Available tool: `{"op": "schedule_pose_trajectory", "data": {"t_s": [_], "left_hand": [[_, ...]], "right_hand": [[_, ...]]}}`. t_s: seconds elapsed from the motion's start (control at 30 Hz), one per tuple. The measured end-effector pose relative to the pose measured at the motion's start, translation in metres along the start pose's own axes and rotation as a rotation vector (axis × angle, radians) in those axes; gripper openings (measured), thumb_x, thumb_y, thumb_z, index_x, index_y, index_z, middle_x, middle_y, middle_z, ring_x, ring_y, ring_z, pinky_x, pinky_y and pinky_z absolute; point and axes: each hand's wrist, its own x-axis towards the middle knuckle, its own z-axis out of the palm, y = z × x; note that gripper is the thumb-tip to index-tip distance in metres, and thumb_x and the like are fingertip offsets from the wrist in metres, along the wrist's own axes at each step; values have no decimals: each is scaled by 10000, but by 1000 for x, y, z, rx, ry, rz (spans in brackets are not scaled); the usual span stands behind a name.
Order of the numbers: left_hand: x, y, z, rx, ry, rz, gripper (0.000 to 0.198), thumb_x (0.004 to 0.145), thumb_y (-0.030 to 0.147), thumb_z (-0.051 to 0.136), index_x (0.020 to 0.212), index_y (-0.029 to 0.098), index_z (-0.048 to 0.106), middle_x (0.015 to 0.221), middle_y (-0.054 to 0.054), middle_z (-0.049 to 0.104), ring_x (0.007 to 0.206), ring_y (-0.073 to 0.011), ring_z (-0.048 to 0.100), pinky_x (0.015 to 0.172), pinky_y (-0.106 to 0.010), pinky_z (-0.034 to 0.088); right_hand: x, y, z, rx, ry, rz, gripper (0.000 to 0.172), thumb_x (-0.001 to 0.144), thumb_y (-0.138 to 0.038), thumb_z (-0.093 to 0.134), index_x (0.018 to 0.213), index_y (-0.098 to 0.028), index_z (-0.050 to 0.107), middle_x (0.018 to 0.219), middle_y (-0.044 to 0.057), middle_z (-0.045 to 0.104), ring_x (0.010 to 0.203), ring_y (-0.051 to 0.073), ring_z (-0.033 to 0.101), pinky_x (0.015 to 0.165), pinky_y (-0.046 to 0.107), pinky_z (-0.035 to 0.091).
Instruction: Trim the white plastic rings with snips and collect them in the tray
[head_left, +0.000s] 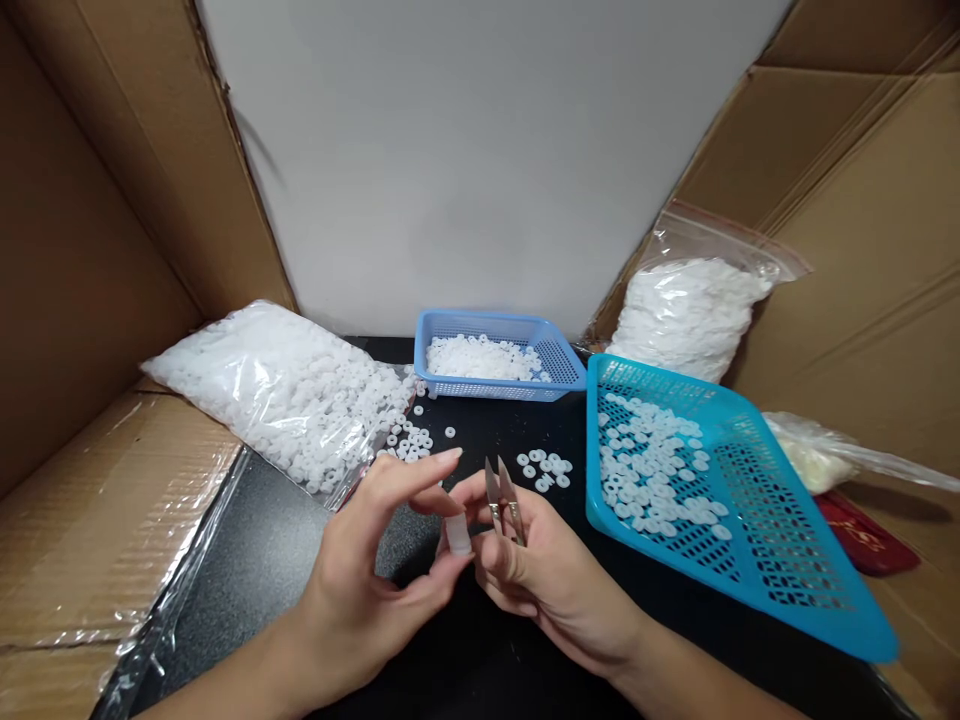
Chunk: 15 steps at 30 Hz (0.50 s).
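My left hand (375, 560) pinches a small white translucent piece (457, 535) between thumb and fingers; its exact kind is hard to make out. Close beside it, my right hand (540, 570) is closed around a pair of thread snips (504, 497), whose two pointed blades stick up slightly apart. The right fingertips are near the white piece, and whether they touch it I cannot tell. Just beyond the hands lies a small cluster of white rings (545, 467) on the black table. More loose white rings (409, 440) spill from the mouth of a clear bag (277, 390) at the left.
A blue basket (499, 392) of white rings stands at the back. On the right, a larger turquoise basket (780, 590) holds more rings. Behind it leans a full zip bag (682, 310), with a smaller bag (814, 450) and a red pouch (866, 535) nearby. Cardboard walls (97, 200) flank the table.
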Motion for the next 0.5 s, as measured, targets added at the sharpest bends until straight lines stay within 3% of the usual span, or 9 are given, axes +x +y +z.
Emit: {"op": "schedule_pose_trajectory", "data": {"t_s": [0.1,0.2,0.33,0.43,0.5], "left_hand": [[-2,-4,2,105,-45,143,816,841,-45,674,1519,365,481,977,-30,734,815,-198,661,753,-337,537],[-4,-5,4,43,-49,92,801,850,-20,711,1507,389,506,975,-22,740,823,-190,678,763,-317,555],[1,-3,3,-389,66,-357,743,772,212,894,1421,392,578,1061,-16,687,908,-189,685,851,-322,571],[7,-3,1,-738,-22,-703,699,787,282,890,1409,328,574,1021,-39,703,846,-182,713,774,-306,558],[9,-3,0,-856,-107,-841,767,758,271,913,1434,287,551,933,-35,742,775,-169,716,781,-313,536]], "right_hand": [[1,1,3,-69,71,-65,506,638,-503,956,900,-175,675,697,-43,591,479,30,336,429,186,231],[3,-2,3,-191,167,-169,410,648,-473,954,764,-174,699,684,-19,639,586,96,518,565,228,431],[2,-9,-5,-449,208,-356,230,758,-402,895,784,-206,776,754,35,748,696,189,678,660,304,531],[-1,-13,-12,-632,62,-523,90,906,-291,766,848,-237,810,790,50,786,688,196,727,632,307,555],[-3,-14,-15,-740,-47,-611,127,961,-233,697,935,-247,820,796,48,799,713,191,751,655,303,574]]}}
